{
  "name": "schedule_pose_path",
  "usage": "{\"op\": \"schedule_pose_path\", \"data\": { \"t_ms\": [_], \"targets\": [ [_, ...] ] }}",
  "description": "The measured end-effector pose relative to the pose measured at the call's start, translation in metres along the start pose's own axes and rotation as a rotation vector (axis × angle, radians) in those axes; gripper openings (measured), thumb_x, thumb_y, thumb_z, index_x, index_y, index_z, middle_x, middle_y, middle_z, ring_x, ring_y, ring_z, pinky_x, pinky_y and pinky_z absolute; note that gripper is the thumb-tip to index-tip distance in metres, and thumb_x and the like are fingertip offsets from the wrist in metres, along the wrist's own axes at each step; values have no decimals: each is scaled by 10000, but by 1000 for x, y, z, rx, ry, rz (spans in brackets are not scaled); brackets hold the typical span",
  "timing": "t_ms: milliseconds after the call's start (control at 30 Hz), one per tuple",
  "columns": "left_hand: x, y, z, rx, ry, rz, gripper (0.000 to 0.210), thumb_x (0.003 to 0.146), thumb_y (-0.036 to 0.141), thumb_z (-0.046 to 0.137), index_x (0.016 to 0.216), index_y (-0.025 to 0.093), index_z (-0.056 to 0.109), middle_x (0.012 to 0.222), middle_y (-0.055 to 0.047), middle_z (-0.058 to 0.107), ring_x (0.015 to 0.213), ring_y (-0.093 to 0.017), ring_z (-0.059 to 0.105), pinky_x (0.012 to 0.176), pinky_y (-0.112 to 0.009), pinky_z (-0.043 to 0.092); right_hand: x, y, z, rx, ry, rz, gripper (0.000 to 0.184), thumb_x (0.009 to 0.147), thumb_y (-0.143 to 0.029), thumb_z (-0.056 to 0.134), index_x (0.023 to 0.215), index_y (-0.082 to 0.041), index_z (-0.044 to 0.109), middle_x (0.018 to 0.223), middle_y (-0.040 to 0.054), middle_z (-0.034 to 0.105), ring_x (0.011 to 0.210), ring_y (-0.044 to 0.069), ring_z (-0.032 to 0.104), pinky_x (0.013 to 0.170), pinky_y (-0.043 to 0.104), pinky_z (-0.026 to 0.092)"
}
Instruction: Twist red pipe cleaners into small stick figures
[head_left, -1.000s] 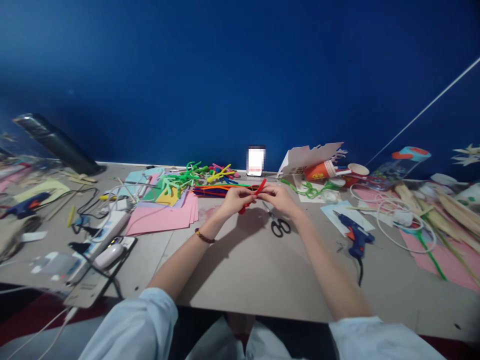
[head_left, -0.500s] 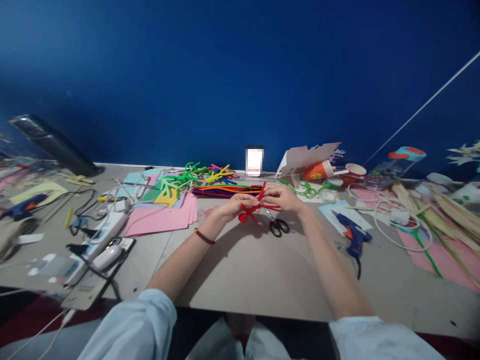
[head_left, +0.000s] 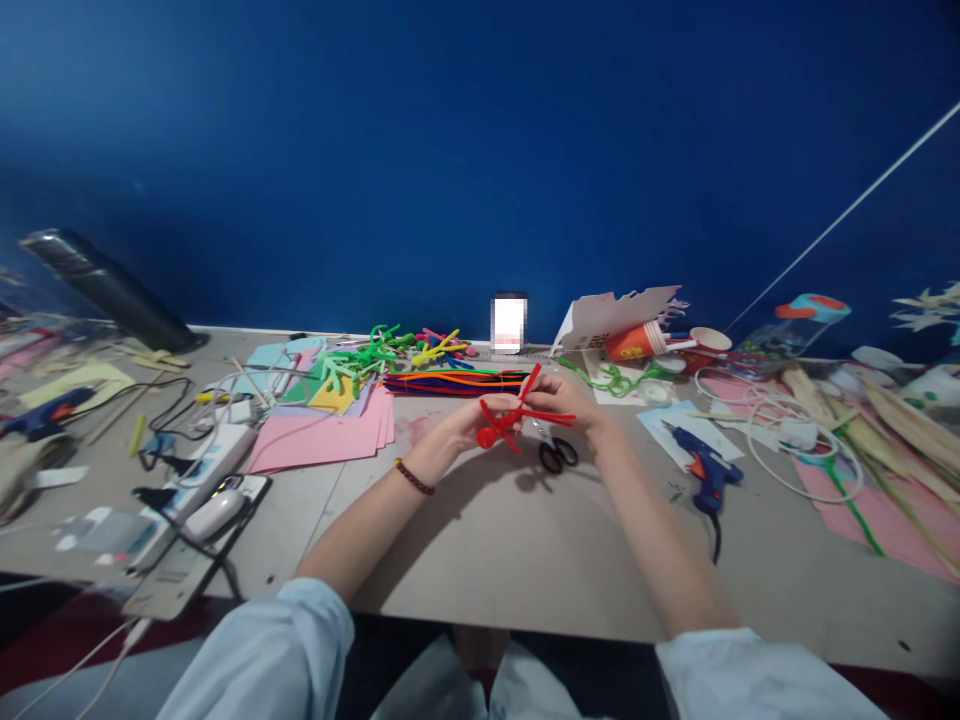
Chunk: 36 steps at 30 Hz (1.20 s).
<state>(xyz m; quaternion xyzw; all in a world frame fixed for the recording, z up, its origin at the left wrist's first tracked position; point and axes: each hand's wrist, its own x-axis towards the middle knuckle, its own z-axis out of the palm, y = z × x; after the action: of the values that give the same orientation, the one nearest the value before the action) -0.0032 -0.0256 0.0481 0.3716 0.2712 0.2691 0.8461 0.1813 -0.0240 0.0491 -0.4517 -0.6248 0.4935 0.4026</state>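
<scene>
Between my two hands, above the table, is a figure of bent red pipe cleaners (head_left: 511, 422) with a round coil at its lower left and several limbs sticking out. My left hand (head_left: 474, 418) pinches it from the left side. From the right, my right hand (head_left: 561, 393) has its fingers closed on its upper part, where one red strand points up and another points right. Just below my right hand lie black-handled scissors (head_left: 559, 455). Behind my hands is a bundle of long pipe cleaners (head_left: 450, 382) in dark, orange and red colours.
Pink paper sheets (head_left: 322, 437) and a heap of green pipe cleaners (head_left: 367, 355) lie left. A phone (head_left: 509, 323) stands against the blue wall. To the right are a blue glue gun (head_left: 707, 470) and orange paper cups (head_left: 634, 343). A power strip (head_left: 195, 490) with cables sits left.
The red pipe cleaner figure has turned slightly in my hands, and its right strand now reaches farther out below my right fingers. My right hand has shifted a little.
</scene>
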Motion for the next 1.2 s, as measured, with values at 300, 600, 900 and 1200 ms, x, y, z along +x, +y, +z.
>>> {"op": "schedule_pose_path", "data": {
  "t_ms": [300, 600, 900, 1200],
  "targets": [
    [6, 10, -16, 573, 594, 593, 321, 835, 405, 436, 813, 162, 644, 816, -85, 653, 793, -194, 603, 784, -338, 458, 11, 9, 7, 52, 161, -18, 242, 654, -392, 700, 779, -193, 642, 812, 36, 697, 797, 186, 645, 769, 334, 495],
    [-2, -2, -15, 1745, 465, 1002, 393, 706, 207, 550, 1093, 180, 606, 1058, -102, 643, 990, -258, 536, 934, -423, 332, 14, 10, 17, 163, 273, 73, 251, 589, -359, 730, 726, -176, 625, 723, 22, 681, 715, 166, 632, 709, 301, 496],
    [-2, -4, -15, 1755, 495, 897, 253, 883, 249, 387, 903, 209, 636, 962, -133, 659, 947, -246, 561, 956, -428, 308, 15, 14, 25, 217, 198, 173, 234, 623, -400, 726, 688, -200, 624, 511, -15, 569, 507, 138, 529, 468, 261, 386],
    [0, -2, -13, 1547, 629, 912, 196, 836, 256, 484, 728, 201, 638, 814, -80, 676, 799, -205, 581, 930, -407, 299, 12, 8, 25, 173, 144, 113, 353, 587, -471, 742, 768, -184, 646, 472, -76, 463, 402, 55, 302, 408, 227, 194]
  ]
}}
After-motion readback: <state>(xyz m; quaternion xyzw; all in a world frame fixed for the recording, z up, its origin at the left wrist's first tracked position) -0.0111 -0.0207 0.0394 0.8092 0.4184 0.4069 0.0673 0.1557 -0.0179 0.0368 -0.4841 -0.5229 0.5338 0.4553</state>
